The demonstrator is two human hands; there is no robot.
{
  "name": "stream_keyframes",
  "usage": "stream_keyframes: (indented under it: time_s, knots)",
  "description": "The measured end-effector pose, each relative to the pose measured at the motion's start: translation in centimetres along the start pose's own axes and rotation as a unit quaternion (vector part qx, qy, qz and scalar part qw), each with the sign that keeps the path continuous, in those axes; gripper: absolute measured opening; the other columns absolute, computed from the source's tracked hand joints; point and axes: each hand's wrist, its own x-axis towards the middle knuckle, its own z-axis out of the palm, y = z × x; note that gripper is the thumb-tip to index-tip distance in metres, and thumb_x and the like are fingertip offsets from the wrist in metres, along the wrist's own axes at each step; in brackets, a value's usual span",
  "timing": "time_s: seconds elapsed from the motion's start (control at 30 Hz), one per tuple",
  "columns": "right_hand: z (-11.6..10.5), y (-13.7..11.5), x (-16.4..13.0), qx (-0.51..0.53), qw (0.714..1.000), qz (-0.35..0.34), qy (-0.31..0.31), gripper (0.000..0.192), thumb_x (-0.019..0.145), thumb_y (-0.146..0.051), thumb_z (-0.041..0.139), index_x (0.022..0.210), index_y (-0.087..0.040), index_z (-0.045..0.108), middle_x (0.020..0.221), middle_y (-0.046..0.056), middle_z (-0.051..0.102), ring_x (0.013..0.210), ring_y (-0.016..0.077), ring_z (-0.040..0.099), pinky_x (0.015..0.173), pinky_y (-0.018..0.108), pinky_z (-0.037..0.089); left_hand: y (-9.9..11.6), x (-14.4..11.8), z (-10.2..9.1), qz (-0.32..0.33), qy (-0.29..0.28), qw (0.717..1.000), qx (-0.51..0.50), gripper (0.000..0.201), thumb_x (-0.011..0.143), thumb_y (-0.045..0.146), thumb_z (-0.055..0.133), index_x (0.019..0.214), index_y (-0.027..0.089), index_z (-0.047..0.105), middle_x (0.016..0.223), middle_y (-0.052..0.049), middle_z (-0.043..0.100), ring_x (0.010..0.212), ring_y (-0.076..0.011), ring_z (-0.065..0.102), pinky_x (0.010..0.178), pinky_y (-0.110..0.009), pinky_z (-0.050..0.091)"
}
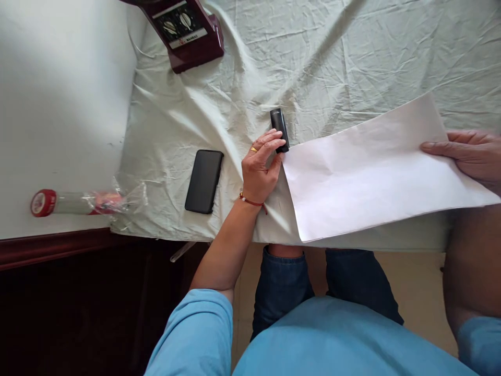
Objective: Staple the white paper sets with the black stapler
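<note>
A small black stapler (278, 124) lies on the cloth at the upper left corner of some white sheets of paper (364, 177). The fingers of my left hand (260, 169) are closed on the stapler's near end, right where it meets that corner. At the far right, my right hand (472, 151) grips the sheets, its thumb on top and the other fingers mostly behind or blurred. The stack is slightly fanned along its lower edge and hangs a little over the table's front edge. Whether the paper's corner sits inside the stapler's jaws is hard to see.
A black phone (204, 181) lies left of my left arm. Behind it stands a maroon appliance base (193, 39) with two knobs. A red-capped clear container (72, 202) with crinkled plastic is at the far left. A wrinkled pale cloth (352, 57) covers the table.
</note>
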Motion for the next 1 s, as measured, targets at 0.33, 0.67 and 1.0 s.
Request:
stream_keyframes:
  time_s: [0.33,0.67,1.0]
  knots:
    - [0.9,-0.8,-0.5,0.008,1.000,0.011,-0.003,0.035,0.074,-0.040,0.074,0.106,-0.025,0.073,0.083,0.003,0.068,0.049,0.0128,0.060,0.036,0.020,0.044,-1.1,-0.3,-0.1,-0.025,0.020,0.997,-0.073,0.025,0.107,0.027,0.069,0.129,0.028,0.082,0.136,-0.006,0.081,0.134,-0.0224,0.075,0.120,-0.040,0.060]
    - [0.9,0.1,-0.2,0.024,1.000,0.009,-0.010,0.045,0.073,-0.052,0.077,0.110,-0.026,0.073,0.085,0.005,0.070,0.050,0.0158,0.062,0.037,0.024,0.049,-1.1,-0.9,0.2,-0.004,0.000,0.999,-0.037,0.038,0.106,0.012,0.058,0.131,0.027,0.082,0.137,-0.007,0.081,0.137,-0.0217,0.073,0.121,-0.042,0.060]
    - [0.9,-0.4,-0.4,0.025,0.990,-0.067,0.118,0.021,0.087,-0.039,0.072,0.106,-0.033,0.074,0.111,-0.002,0.070,0.063,0.0027,0.061,0.055,0.017,0.052,-0.3,-0.5,-0.5,-0.210,0.081,0.914,-0.338,0.035,0.086,0.042,0.091,0.120,0.035,0.086,0.124,-0.001,0.084,0.111,-0.0184,0.079,0.085,-0.024,0.066]
